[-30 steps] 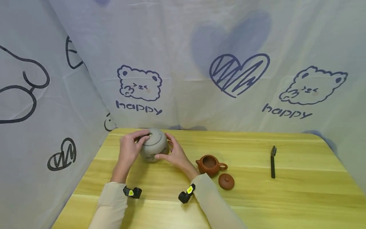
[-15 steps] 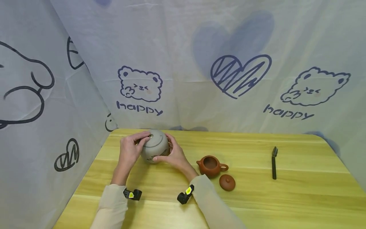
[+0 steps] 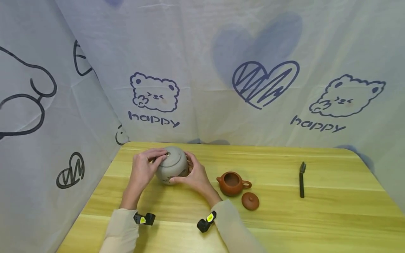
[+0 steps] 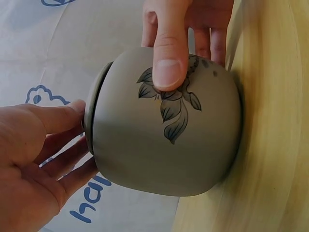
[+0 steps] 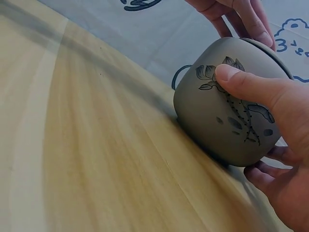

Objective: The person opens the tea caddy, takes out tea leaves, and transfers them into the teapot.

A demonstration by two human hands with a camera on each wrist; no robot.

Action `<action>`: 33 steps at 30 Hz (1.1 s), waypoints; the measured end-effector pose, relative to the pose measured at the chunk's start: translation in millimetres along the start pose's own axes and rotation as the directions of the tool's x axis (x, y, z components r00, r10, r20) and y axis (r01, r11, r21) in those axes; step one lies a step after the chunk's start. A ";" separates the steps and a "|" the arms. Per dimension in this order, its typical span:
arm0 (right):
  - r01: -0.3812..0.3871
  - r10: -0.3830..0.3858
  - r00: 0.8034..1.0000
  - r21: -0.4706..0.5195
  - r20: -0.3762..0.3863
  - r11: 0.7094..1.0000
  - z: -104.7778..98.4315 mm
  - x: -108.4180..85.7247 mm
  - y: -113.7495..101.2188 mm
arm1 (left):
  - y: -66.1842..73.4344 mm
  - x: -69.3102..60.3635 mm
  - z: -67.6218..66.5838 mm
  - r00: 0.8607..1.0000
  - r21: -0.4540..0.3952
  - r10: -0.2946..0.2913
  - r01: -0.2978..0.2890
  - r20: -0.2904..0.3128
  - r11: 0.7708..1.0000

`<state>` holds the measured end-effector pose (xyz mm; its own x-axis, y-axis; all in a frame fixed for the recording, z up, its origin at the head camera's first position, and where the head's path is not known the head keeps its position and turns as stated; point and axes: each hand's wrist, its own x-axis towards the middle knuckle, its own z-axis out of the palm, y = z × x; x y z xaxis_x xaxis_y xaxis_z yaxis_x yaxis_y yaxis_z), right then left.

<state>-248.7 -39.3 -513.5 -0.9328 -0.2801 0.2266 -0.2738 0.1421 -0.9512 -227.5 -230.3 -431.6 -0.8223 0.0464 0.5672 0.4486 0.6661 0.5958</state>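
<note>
A round grey ceramic jar [image 3: 172,172] with a dark painted plant stands upright on the wooden table. Its flat grey lid [image 3: 175,154], with a small metallic-looking spot on top, sits on the mouth. My left hand [image 3: 143,170] pinches the lid from the left, thumb and fingertips at its edge and top. Around the right side of the body, my right hand [image 3: 196,175] grips the jar; the thumb [image 5: 241,82] lies across the painted leaves [image 4: 171,108]. The fingers of that hand are partly hidden behind the jar.
To the right stands a lidless reddish-brown teapot [image 3: 231,189], its handle pointing right. The teapot's round lid [image 3: 250,201] lies just in front of it. Farther right lies a black-handled brush-like tool [image 3: 302,184]. A printed white cloth [image 3: 212,116] hangs behind the table.
The jar has shifted slightly toward me and to the right, with both hands moving along with it. The teapot, its lid and the black-handled tool stay where they were.
</note>
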 end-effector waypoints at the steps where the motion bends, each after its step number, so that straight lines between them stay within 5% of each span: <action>1: 0.000 0.000 1.000 -0.001 0.000 1.000 -0.2 -1.5 0.2 | 0.5 -0.7 -0.2 1.000 0.013 0.008 -0.008 -0.003 1.000; 20: 0.011 -0.011 1.000 0.031 0.011 0.999 -1.3 -12.9 -2.0 | 10.9 -3.4 -7.5 0.989 0.138 0.107 -0.120 0.099 0.983; 28: 0.009 -0.010 1.000 0.077 0.016 0.997 -8.3 -21.7 -37.7 | 12.3 2.1 -10.9 0.991 0.110 0.115 -0.122 0.067 0.986; 33: -0.006 0.005 1.000 0.070 0.018 0.997 -6.5 -17.3 -32.7 | 13.1 8.1 -11.1 0.993 0.134 0.106 -0.113 0.057 0.984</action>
<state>-225.1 -32.9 -485.0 -0.9299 -0.2963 0.2179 -0.2505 0.0767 -0.9651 -224.4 -229.5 -412.9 -0.7884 0.1591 0.5942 0.4876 0.7505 0.4460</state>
